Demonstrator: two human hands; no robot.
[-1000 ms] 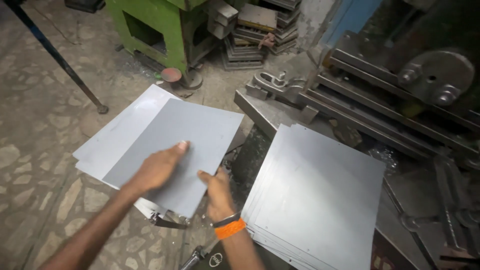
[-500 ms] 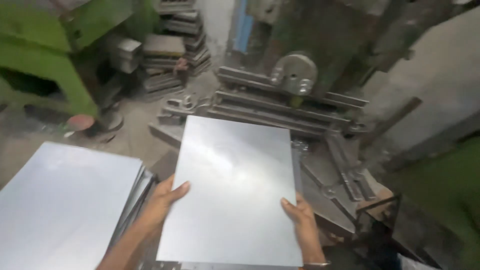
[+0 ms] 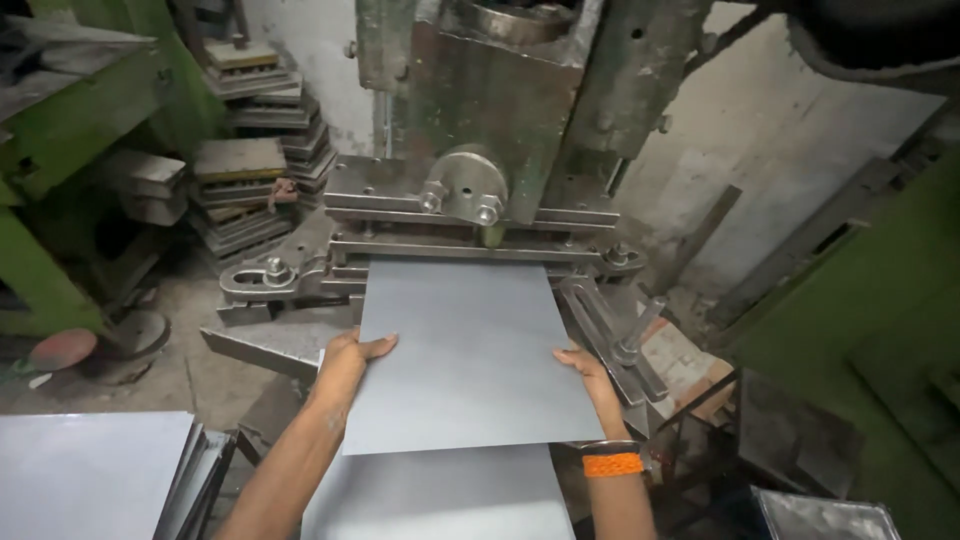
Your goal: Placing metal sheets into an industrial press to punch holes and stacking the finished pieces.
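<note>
I hold a flat grey metal sheet level in front of me. My left hand grips its left edge with the thumb on top. My right hand, with an orange band at the wrist, grips the right edge. The sheet's far edge lies at the bed of a heavy press machine, just under its clamped tool block. Below my hands lies a stack of similar sheets.
A second pile of grey sheets lies at the lower left. Stacked metal blocks stand at the left back, beside a green machine frame. A green surface rises at the right.
My hands left the left pile and picked up a sheet from the right stack. The sheet has since moved forward to the press bed, and my view has swung up to the machine.
</note>
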